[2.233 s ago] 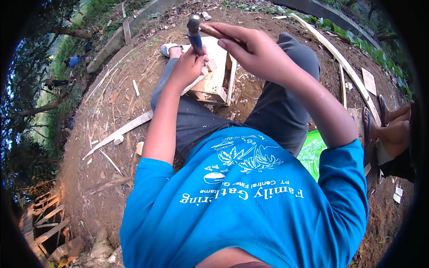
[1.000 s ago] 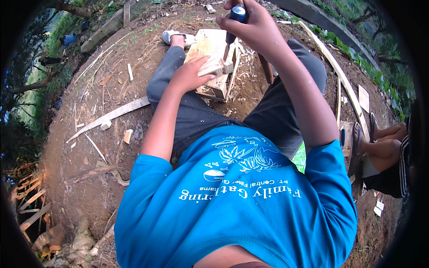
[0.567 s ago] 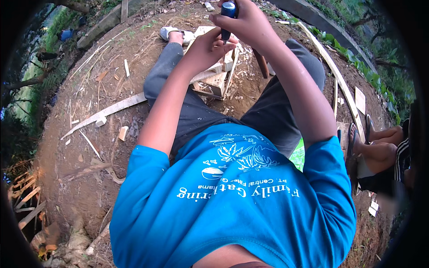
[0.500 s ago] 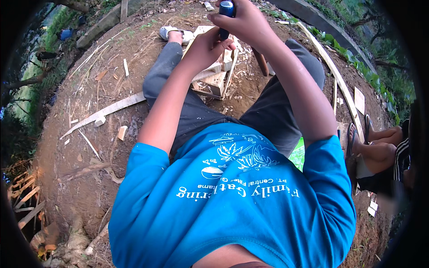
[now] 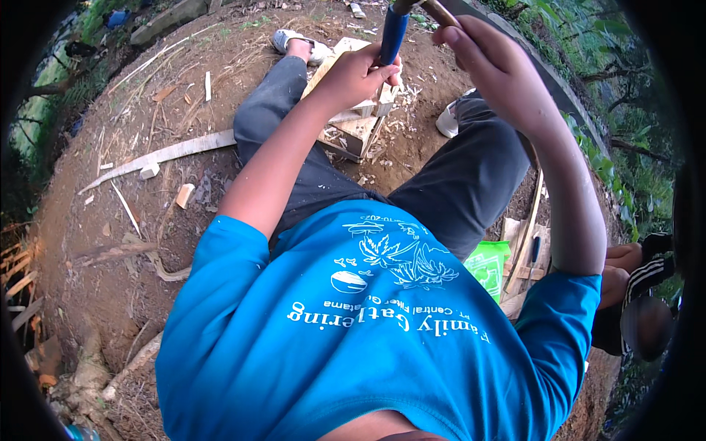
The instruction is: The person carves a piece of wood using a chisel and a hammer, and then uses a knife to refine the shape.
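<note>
My left hand (image 5: 359,76) is closed round the blue handle of a chisel (image 5: 395,35), held upright over a pale wooden workpiece (image 5: 359,134) between my legs. The chisel's blade is hidden behind the hand and the wood. My right hand (image 5: 494,65) grips the brown wooden handle of a hammer (image 5: 440,13). The hammer's head lies at the top of the chisel handle, partly cut off by the picture's upper edge. Wood shavings lie on and around the workpiece.
A long curved wood strip (image 5: 165,153) and small offcuts (image 5: 184,195) lie on the dirt at left. By my right thigh are a green bag (image 5: 487,268) and a dark-handled tool (image 5: 536,248) on boards. Another person's bent leg (image 5: 616,283) is at far right.
My right hand has left the top of the chisel handle, moved right, and now holds the hammer. My left hand keeps the chisel, shifted slightly right. More of the green bag shows.
</note>
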`<control>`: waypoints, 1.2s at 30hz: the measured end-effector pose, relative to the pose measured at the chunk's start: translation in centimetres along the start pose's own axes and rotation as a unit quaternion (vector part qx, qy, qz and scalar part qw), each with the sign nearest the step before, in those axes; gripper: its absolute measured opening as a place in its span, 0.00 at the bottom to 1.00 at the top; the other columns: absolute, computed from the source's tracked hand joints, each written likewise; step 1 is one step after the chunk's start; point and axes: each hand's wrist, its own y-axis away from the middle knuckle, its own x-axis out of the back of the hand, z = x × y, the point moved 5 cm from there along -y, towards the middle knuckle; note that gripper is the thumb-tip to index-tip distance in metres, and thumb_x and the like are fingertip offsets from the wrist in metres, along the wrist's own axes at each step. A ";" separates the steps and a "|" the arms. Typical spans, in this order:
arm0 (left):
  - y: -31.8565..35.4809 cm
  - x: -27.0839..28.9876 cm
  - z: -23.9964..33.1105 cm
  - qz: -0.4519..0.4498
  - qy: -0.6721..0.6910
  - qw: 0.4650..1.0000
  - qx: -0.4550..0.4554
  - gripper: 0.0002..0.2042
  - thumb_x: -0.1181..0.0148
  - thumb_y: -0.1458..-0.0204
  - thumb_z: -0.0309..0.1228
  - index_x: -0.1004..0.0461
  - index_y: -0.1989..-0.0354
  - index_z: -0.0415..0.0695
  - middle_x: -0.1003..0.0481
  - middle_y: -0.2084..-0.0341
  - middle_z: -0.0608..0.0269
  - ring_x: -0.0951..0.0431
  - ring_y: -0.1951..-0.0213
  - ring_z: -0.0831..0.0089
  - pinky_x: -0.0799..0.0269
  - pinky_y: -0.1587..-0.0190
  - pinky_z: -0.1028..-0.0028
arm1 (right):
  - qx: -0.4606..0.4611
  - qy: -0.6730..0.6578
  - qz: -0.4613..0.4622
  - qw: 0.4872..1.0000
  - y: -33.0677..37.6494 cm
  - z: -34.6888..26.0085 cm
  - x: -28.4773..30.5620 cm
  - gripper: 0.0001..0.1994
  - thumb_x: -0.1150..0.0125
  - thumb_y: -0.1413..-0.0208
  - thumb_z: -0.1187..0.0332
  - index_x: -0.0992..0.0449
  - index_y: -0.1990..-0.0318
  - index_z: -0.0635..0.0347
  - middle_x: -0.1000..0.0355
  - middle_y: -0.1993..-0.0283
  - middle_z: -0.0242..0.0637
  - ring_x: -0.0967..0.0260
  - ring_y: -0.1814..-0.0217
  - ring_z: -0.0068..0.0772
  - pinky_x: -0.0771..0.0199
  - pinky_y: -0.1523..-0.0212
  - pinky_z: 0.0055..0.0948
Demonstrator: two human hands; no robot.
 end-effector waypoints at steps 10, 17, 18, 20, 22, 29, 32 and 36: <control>-0.1 0.0 0.8 -0.020 -0.064 0.998 0.002 0.09 0.42 0.34 0.33 0.26 0.50 0.45 0.21 0.70 0.69 0.23 0.65 0.81 0.29 0.59 0.74 | -0.041 -0.002 -0.050 0.998 0.8 2.9 1.5 0.15 0.54 0.25 0.58 0.27 0.47 0.58 0.38 0.72 0.20 0.44 0.75 0.14 0.42 0.74 0.19; -0.4 0.3 0.2 -0.010 -0.065 0.998 0.004 0.10 0.42 0.34 0.34 0.25 0.49 0.45 0.20 0.70 0.68 0.22 0.66 0.80 0.28 0.60 0.73 | -0.042 -0.005 -0.035 0.998 1.3 4.6 1.3 0.15 0.57 0.24 0.57 0.28 0.50 0.58 0.42 0.74 0.20 0.50 0.80 0.07 0.53 0.82 0.13; -0.2 0.3 0.5 -0.008 -0.068 0.998 -0.005 0.10 0.42 0.34 0.34 0.25 0.49 0.45 0.20 0.70 0.68 0.22 0.66 0.80 0.28 0.60 0.73 | -0.041 -0.083 -0.011 0.996 1.3 3.2 2.3 0.15 0.56 0.24 0.57 0.27 0.50 0.57 0.42 0.74 0.20 0.48 0.79 0.08 0.51 0.82 0.14; 0.1 0.3 0.6 -0.016 -0.073 0.997 0.014 0.10 0.42 0.35 0.35 0.25 0.49 0.45 0.20 0.71 0.68 0.22 0.66 0.81 0.29 0.60 0.74 | -0.039 -0.220 0.025 0.974 1.0 3.5 2.9 0.14 0.54 0.25 0.56 0.26 0.51 0.55 0.39 0.73 0.21 0.45 0.78 0.09 0.47 0.80 0.15; -0.4 0.0 0.7 -0.014 -0.073 0.997 -0.003 0.10 0.42 0.35 0.35 0.25 0.49 0.45 0.20 0.71 0.69 0.23 0.68 0.81 0.30 0.62 0.74 | -0.048 -0.036 -0.024 0.998 1.5 5.6 1.3 0.15 0.53 0.25 0.55 0.25 0.52 0.55 0.39 0.73 0.21 0.45 0.78 0.09 0.49 0.80 0.15; -0.9 -0.8 1.4 -0.034 -0.098 0.994 -0.013 0.09 0.42 0.36 0.34 0.25 0.51 0.47 0.21 0.73 0.71 0.26 0.74 0.81 0.32 0.69 0.74 | 0.001 0.021 0.046 0.999 1.3 5.8 2.3 0.16 0.53 0.25 0.58 0.25 0.50 0.61 0.39 0.72 0.19 0.49 0.76 0.05 0.50 0.79 0.12; -0.7 0.0 1.1 -0.025 -0.095 0.995 -0.010 0.09 0.42 0.36 0.34 0.25 0.51 0.47 0.21 0.73 0.71 0.27 0.74 0.81 0.32 0.69 0.73 | -0.093 -0.016 -0.020 0.995 1.0 4.6 2.5 0.16 0.53 0.25 0.57 0.25 0.50 0.60 0.38 0.72 0.20 0.47 0.75 0.08 0.46 0.75 0.14; -0.8 -0.1 0.5 -0.024 -0.091 0.995 -0.046 0.09 0.43 0.35 0.33 0.26 0.51 0.46 0.21 0.72 0.71 0.26 0.72 0.82 0.31 0.67 0.74 | -0.086 0.007 -0.026 0.996 1.6 4.7 2.0 0.16 0.55 0.25 0.56 0.27 0.51 0.58 0.40 0.73 0.22 0.48 0.76 0.08 0.47 0.77 0.15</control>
